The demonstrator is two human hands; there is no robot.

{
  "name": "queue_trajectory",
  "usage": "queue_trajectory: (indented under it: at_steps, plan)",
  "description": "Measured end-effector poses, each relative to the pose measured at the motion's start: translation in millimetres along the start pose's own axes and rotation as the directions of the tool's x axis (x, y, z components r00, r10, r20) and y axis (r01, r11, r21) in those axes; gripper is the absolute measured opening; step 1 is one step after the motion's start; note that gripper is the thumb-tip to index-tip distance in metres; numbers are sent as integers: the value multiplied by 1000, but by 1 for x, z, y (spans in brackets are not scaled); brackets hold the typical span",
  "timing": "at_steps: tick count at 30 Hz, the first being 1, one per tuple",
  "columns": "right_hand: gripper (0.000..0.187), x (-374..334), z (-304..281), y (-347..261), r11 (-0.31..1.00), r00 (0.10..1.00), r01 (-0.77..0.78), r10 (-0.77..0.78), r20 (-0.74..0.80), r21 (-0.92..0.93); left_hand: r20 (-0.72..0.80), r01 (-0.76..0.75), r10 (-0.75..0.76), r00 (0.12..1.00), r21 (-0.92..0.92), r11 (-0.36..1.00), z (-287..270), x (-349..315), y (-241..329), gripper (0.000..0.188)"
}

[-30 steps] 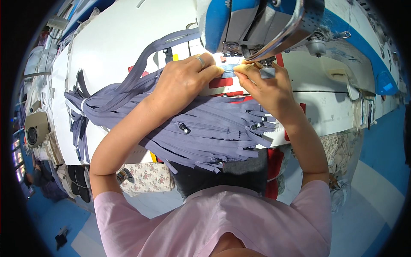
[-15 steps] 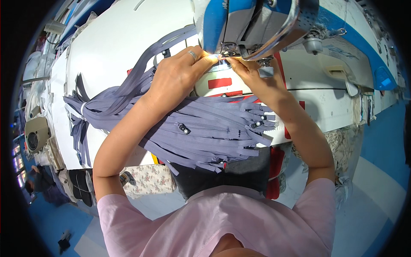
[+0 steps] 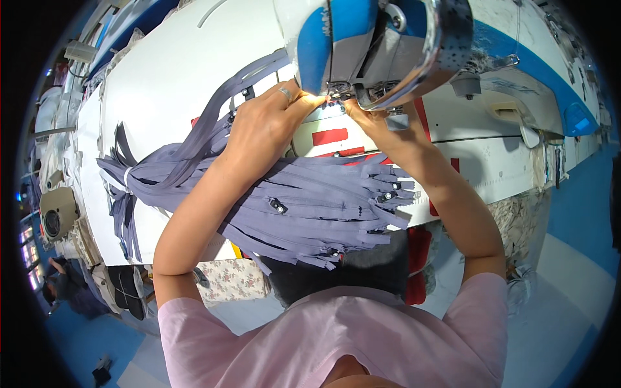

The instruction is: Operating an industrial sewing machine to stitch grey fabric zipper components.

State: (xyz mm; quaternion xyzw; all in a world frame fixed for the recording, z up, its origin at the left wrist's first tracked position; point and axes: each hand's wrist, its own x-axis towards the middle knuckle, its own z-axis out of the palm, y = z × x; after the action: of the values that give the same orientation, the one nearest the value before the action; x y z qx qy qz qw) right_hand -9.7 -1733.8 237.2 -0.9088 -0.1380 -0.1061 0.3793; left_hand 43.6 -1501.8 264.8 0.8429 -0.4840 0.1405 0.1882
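At the sewing machine (image 3: 359, 48), both my hands are up at the needle and presser foot (image 3: 338, 90). My left hand (image 3: 264, 123), with a ring on one finger, is closed, its thumb and fingertip pinched just left of the foot. My right hand (image 3: 391, 132) is also closed, its fingertips close by on the right, partly behind the machine's metal guard. What the fingers hold is too small and hidden to make out. A bundle of grey-purple zippers (image 3: 310, 194) with black sliders lies below my hands. Some zipper strips (image 3: 217, 110) curve up behind my left hand toward the machine.
A white tie (image 3: 127, 176) binds the zippers' left end. Red tape patches (image 3: 330, 136) mark the white table (image 3: 168, 64). Floral cloth (image 3: 233, 279) hangs at the table's front edge. Another person (image 3: 71, 284) is far off at left.
The view has shifted slightly, with the machine head now a little farther left. Both hands stay at the needle; the right fingertips have moved slightly, and the zipper bundle lies as before.
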Motion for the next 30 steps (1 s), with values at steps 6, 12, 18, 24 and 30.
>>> queue_trajectory:
  at_steps: [6,12,18,24,30]
  plan:
    - [24,-3,4,3,989,994,92,-99,-52,-118,5,0,0,1000,10,1000,4,0,-2,29]
    - [21,-2,2,1,975,988,129,-143,-65,-179,-19,-3,3,1000,13,1000,3,3,1,26]
    - [18,-2,1,-2,905,925,299,-352,-140,-304,-6,23,-23,1000,46,999,2,3,4,23]
    - [22,-5,-1,5,800,831,447,-537,-147,-400,2,34,-35,999,33,999,1,4,6,23]
    - [24,-2,-1,-13,974,937,226,-218,-273,1,-14,25,-25,1000,41,999,0,5,5,18]
